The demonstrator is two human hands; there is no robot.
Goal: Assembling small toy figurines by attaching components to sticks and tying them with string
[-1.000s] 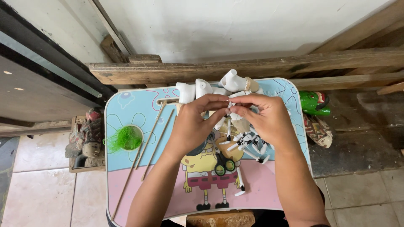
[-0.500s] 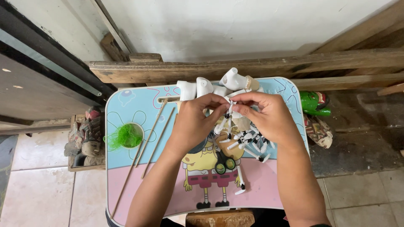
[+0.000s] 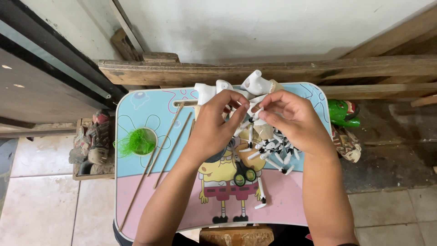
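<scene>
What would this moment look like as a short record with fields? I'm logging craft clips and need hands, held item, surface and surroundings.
left hand: pinching a small white piece at its fingertips
right hand: fingertips on the same small white piece
pile: small white pieces with dark tips under the right hand
surface: cartoon-printed lap table
on table: green thread tuft, thin wooden sticks, white carved figures at far edge
beside table: carved masks on floor, green mask

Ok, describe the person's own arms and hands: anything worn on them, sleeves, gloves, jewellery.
Both forearms are bare right down to the bottom edge of the picture, with no sleeve in view. The left hand and right hand wear no gloves. No ring, watch or bracelet shows on the fingers or wrists.
</scene>
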